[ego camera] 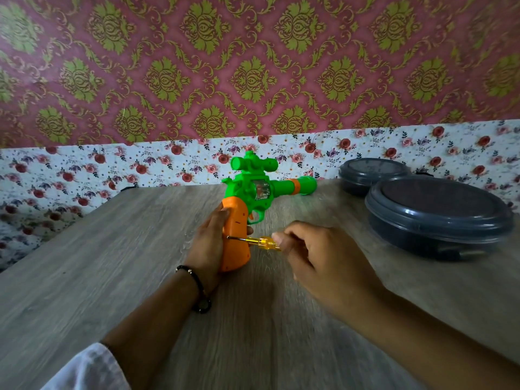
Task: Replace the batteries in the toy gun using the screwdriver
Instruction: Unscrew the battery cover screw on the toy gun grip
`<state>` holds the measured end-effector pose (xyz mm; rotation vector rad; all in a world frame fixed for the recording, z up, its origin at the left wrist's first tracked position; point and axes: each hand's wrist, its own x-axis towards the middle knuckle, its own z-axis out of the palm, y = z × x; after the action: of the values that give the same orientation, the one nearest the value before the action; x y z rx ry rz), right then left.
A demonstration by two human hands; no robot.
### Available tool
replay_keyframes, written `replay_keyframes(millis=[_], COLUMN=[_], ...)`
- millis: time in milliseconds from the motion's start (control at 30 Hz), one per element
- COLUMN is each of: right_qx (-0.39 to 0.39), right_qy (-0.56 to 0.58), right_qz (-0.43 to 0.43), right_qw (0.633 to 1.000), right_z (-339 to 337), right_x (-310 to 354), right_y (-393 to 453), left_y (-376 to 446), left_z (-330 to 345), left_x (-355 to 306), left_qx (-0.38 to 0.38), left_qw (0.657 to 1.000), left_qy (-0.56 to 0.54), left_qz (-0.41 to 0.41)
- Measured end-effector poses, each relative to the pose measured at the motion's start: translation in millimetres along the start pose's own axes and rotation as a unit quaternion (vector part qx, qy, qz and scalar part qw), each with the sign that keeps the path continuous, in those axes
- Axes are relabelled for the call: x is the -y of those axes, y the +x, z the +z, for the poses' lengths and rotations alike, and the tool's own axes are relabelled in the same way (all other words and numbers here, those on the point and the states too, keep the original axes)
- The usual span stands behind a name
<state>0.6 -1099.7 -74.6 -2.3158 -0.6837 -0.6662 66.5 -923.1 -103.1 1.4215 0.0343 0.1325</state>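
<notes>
A green toy gun [253, 187] with an orange grip stands upright on the wooden table [112, 263], barrel pointing right. My left hand [208, 246] wraps the orange grip from the left and holds it steady. My right hand [318, 260] pinches the yellow handle of a small screwdriver [259, 241]. Its metal tip touches the side of the orange grip, shaft lying nearly level. No batteries are visible.
Two dark grey round lidded containers stand at the right, a large one [439, 218] near and a smaller one [371, 174] behind it. A floral-papered wall runs along the table's far edge.
</notes>
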Motion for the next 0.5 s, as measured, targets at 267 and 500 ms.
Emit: replay_keyframes(millis=[267, 500], right_qx=[-0.006, 0.004], right_qy=[0.101, 0.05], right_qz=[-0.028, 0.022], right_qw=[0.995, 0.999], right_z=[2.3, 2.5], right_x=[-2.7, -3.3], right_y=[4.4, 0.2], left_y=[-5.1, -1.3], left_z=[3.6, -0.9], left_x=[-4.6, -0.9], left_qx=[0.001, 0.004], left_qw=[1.0, 1.0], left_qy=[-0.015, 0.014], left_qz=[-0.006, 0.005])
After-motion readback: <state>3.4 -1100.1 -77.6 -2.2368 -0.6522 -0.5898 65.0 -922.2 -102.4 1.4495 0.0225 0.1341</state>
